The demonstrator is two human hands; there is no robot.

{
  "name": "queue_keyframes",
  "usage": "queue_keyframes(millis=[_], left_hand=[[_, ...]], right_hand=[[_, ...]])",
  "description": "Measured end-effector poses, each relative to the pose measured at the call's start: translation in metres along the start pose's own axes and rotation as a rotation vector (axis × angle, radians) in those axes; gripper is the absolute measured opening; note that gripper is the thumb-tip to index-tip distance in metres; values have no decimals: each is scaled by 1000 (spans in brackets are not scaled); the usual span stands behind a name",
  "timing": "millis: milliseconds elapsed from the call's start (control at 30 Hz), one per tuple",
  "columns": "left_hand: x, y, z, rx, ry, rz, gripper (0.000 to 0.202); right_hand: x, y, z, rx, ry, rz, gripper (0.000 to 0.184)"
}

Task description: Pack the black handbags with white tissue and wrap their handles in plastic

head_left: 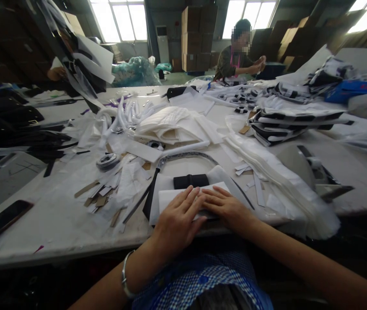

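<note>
A black handbag (147,211) lies at the table's front edge, mostly covered by white foam sheeting (219,175). Its curved handle (188,156), wrapped in clear film, arches away from me. A black strap or flap piece (191,181) shows in the middle of the bag. Across the lower part rests a white foam strip (167,199). My left hand (178,217) lies flat on this strip, fingers stretched out. Beside it my right hand (226,206) presses on the strip too, its fingers extended and meeting those of the left. Neither hand grips anything.
Left of the bag are cardboard and paper scraps (101,193), a tape roll (107,161) and a phone (5,221). Foam sheets (173,122) lie behind. Tape dispensers (312,170) flank both sides; a long foam roll (273,181) hangs over the right edge. A co-worker (239,56) is across the table.
</note>
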State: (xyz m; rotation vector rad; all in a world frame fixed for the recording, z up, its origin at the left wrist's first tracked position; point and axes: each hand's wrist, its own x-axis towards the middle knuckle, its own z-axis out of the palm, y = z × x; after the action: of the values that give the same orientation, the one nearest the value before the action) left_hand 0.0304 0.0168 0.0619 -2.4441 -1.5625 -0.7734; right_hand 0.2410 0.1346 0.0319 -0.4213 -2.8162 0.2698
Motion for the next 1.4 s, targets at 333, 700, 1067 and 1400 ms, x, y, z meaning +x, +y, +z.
queue_keyframes(millis=[333,700,1067,1400], left_hand=[[-24,-9,42,245,-127,46,64],[-29,-12,50,261,-72,41,63],[-29,-16,60,303,64,69,58],[-25,-16,59,307,-20,57,52]], right_hand=[[22,4,-65,447,33,87,23],[206,111,-34,-94,-65,239,30],[225,137,-39,-403,-259,306,18],[84,95,-124,-351,132,319,42]])
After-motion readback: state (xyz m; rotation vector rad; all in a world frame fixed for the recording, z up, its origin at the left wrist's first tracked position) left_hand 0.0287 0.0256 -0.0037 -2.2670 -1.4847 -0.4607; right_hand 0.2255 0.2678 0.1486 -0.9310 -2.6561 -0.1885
